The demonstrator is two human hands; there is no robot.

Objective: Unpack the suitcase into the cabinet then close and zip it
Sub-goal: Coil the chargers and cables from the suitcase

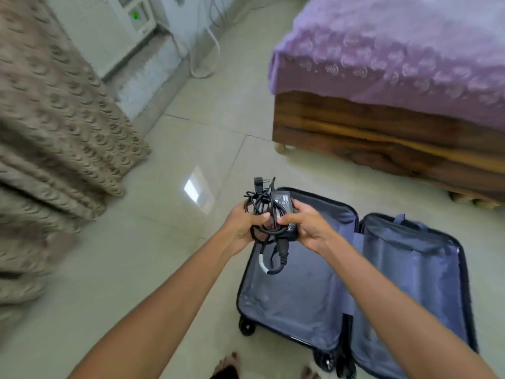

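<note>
A dark blue suitcase (306,302) lies open flat on the tiled floor, both halves showing grey-blue lining with nothing loose inside. Above its far left corner I hold a black power adapter with its bundled cable (276,212) in both hands. My left hand (240,225) grips the coiled cable, and my right hand (308,228) holds the adapter brick. A loop of cable with a white band hangs below my hands. No cabinet is in view.
A bed with a purple cover (396,50) on a wooden base (382,138) stands at the right. A beige patterned curtain (54,132) hangs at the left. A white appliance (123,31) with a green light sits at the back left. My feet show at the bottom edge.
</note>
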